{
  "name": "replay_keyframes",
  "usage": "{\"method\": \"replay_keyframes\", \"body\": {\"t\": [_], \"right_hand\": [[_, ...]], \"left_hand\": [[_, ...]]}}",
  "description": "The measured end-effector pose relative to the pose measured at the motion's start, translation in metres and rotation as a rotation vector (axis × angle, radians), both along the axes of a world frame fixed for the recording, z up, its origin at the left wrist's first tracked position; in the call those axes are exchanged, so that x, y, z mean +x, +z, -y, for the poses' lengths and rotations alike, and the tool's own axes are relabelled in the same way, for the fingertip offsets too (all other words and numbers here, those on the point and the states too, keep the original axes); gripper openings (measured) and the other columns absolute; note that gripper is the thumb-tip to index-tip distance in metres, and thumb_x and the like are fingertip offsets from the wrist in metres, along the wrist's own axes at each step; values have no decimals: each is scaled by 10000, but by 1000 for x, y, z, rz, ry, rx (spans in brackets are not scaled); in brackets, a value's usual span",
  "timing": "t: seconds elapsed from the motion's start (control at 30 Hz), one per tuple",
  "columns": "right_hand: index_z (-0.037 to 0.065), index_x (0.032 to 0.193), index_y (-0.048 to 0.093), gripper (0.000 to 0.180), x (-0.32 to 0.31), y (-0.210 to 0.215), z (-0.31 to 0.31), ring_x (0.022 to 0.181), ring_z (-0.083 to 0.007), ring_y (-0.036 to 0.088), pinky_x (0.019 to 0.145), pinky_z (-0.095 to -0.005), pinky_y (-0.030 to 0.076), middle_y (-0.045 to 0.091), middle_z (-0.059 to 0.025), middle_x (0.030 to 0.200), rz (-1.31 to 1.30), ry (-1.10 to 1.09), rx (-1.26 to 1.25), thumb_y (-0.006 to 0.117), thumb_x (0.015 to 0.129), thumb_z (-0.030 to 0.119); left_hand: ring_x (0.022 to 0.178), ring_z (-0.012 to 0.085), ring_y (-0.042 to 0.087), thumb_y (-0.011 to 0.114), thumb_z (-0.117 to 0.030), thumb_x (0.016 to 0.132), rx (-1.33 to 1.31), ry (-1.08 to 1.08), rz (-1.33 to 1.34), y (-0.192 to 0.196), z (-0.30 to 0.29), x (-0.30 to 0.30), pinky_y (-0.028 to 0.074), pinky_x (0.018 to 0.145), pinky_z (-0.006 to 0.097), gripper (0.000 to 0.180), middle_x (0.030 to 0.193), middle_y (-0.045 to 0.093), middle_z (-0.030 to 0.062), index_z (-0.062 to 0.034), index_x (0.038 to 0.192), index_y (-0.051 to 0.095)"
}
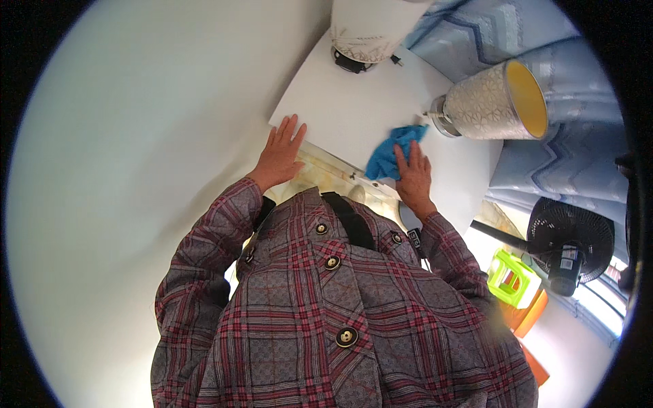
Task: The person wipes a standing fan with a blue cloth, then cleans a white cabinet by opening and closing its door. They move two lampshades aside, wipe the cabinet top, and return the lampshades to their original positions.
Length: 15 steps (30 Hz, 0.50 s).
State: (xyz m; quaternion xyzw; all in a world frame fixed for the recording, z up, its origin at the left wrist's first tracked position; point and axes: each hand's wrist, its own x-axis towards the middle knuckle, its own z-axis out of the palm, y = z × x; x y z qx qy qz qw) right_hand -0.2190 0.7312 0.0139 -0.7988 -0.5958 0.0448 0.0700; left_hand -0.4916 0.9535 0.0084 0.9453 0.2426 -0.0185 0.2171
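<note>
A blue cloth [385, 158] lies bunched on a white tabletop [340, 109], near its front edge. My right hand [413, 178] is on the cloth, its fingers pressing along the right side and its thumb hidden. At the table's left corner, my left hand [279, 155] rests against the edge with fingers spread and nothing held. To the right of the cloth, a table lamp [476, 105] with a patterned pale shade and yellow inside tilts toward the curtain. Another white-shaded lamp [374, 30] on a dark base is at the back.
A plug [396, 60] lies beside the back lamp. Blue patterned curtains [558, 129] hang along the right side. A black fan [570, 234] and a bright green plastic piece [513, 279] are at the lower right. A plain pale wall [136, 149] fills the left.
</note>
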Motion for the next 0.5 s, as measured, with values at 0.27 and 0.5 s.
{"method": "replay_keyframes", "body": {"t": [0.27, 0.5], "right_hand": [[180, 1404, 461, 723, -4, -6, 16, 1405, -373, 293, 1110, -547, 260, 288, -209, 1521, -30, 82, 21, 574, 713, -1], [177, 1437, 406, 719, 31, -10, 119, 1391, -379, 313, 1081, -579, 276, 290, -220, 1513, 45, -320, -68, 635, 766, 57]], "left_hand": [[1473, 360, 51, 606, -342, 901, 71, -192, -51, -8, 23, 66, 102, 1137, 617, 761, 1587, 75, 186, -61, 1502, 235], [1473, 386, 1, 582, -372, 914, 114, -224, -168, 0, 29, 77, 105, 1096, 686, 746, 1588, 39, 199, -46, 1493, 243]]}}
